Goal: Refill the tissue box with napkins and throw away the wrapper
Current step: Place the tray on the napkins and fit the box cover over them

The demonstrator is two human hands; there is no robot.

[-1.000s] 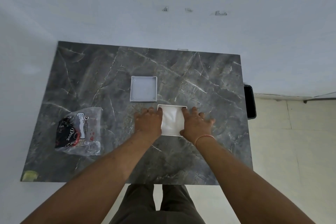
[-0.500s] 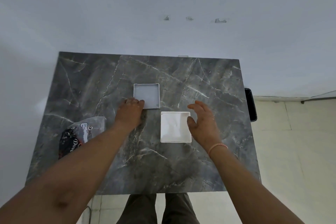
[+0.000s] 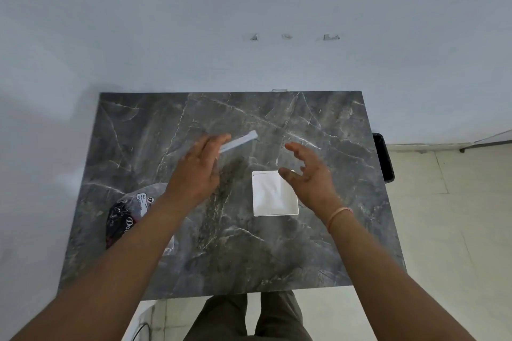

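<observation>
We see the lid point(image 3: 238, 142) of the tissue box lifted off the surface point(image 3: 249, 257) and turned on edge, so it shows as a thin pale strip. Its long axis runs slantwise, the near end low at the left hand point(image 3: 198, 171) and the far end pointing up and to the right, toward the wall. The left hand pinches that near end between thumb and fingers.

Half a second ago the lid lay flat as a grey square beyond the box, with the left hand just reaching its corner; now it is in the air and blurred. The right hand point(image 3: 307, 174) was beside the box and has risen a little; it hovers over the box's far right corner with fingers spread and curled, holding nothing.

The box point(image 3: 274, 193) itself has not shifted. It is a white square tray, open on top, with white napkins point(image 3: 270, 191) filling it, slightly creased. It sits right of centre on the dark marbled surface. The clear wrapper point(image 3: 130, 219), with black and red print, lies at the left, partly under our left forearm.
</observation>
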